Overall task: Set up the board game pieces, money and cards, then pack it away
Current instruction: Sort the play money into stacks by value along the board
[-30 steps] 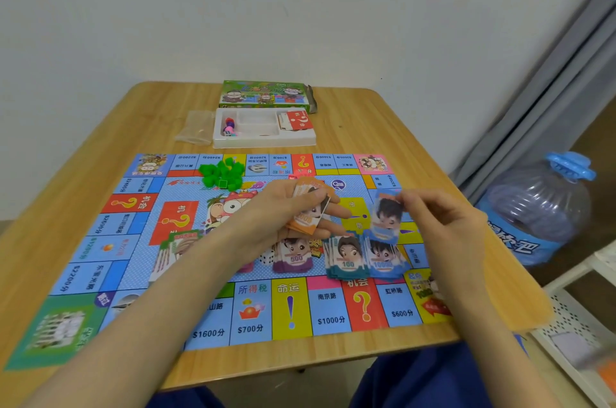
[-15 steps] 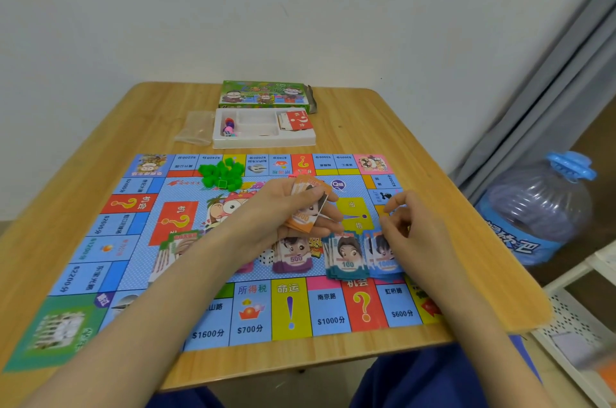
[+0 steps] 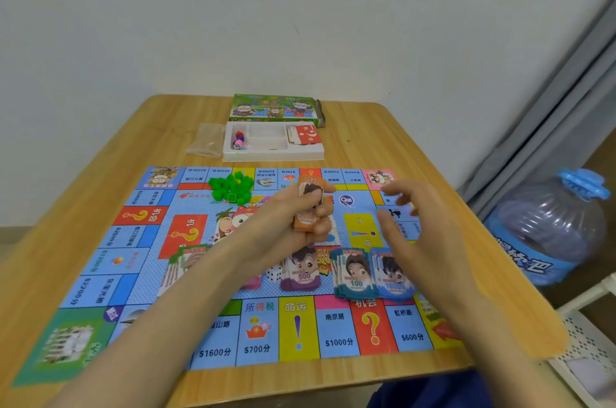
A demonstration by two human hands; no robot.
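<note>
A colourful game board (image 3: 140,274) lies flat on the wooden table (image 3: 366,134). My left hand (image 3: 293,217) grips a stack of orange play money (image 3: 308,205) above the board's middle. To its right my right hand (image 3: 420,217) hovers with fingers spread, holding nothing. Below the hands lie sorted money stacks: purple 500 notes (image 3: 301,271), teal 100 notes (image 3: 355,274), blue 1000 notes (image 3: 393,276) and a green-edged stack (image 3: 186,257). A white die (image 3: 275,274) sits by the purple stack. Green houses (image 3: 231,189) are heaped at the board's far edge.
Beyond the board stand a white plastic tray (image 3: 273,154) holding coloured pawns (image 3: 238,140) and red question-mark cards (image 3: 306,134), the green game box (image 3: 275,107) and a clear plastic bag (image 3: 206,140). A large blue water bottle (image 3: 550,227) and a white rack (image 3: 590,341) stand on the floor to the right.
My right hand laid a blue note on the blue stack, then lifted away and opened. My left hand kept hold of the orange notes and curled tighter around them.
</note>
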